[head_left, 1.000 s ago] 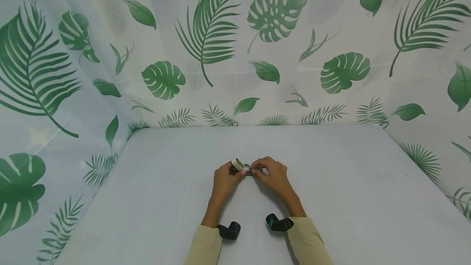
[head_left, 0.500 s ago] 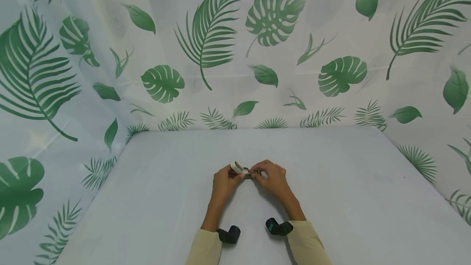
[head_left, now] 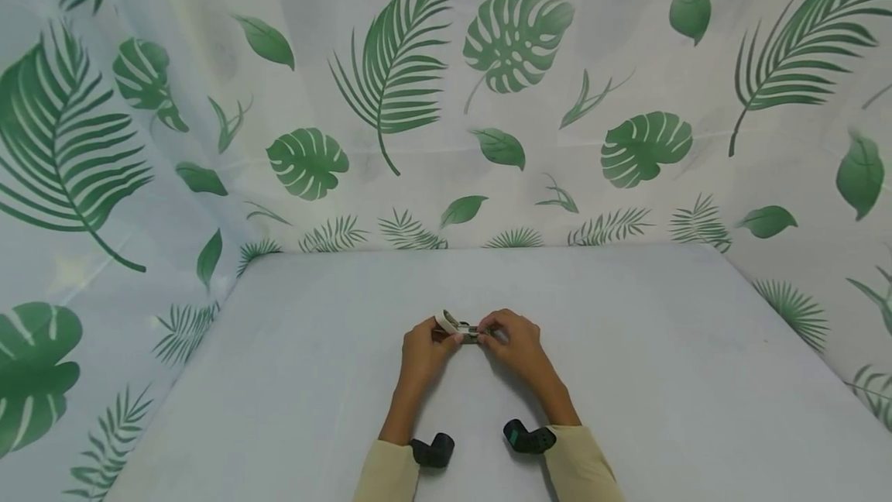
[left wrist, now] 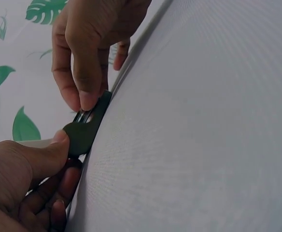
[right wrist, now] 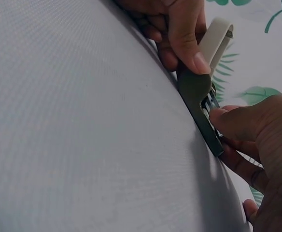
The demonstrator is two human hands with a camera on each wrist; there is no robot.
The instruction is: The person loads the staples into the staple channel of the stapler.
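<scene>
A small stapler is held low over the table, its cream top cover swung up from the dark green base. My left hand grips it at the hinge end, thumb pressed on the base's side in both wrist views. At the other end, my right hand pinches the metal staple rail between thumb and fingers. The left wrist view shows these right fingertips right at the rail, just above the green base. Whether they also hold loose staples I cannot tell.
A white-covered table spreads around both hands. Behind and beside it hang white curtains with green leaves. Each wrist wears a black camera close above the table.
My right fingertips have shifted slightly right along the rail, baring more metal between the hands. My left hand keeps its grip. The whole head view has slid a little downward.
</scene>
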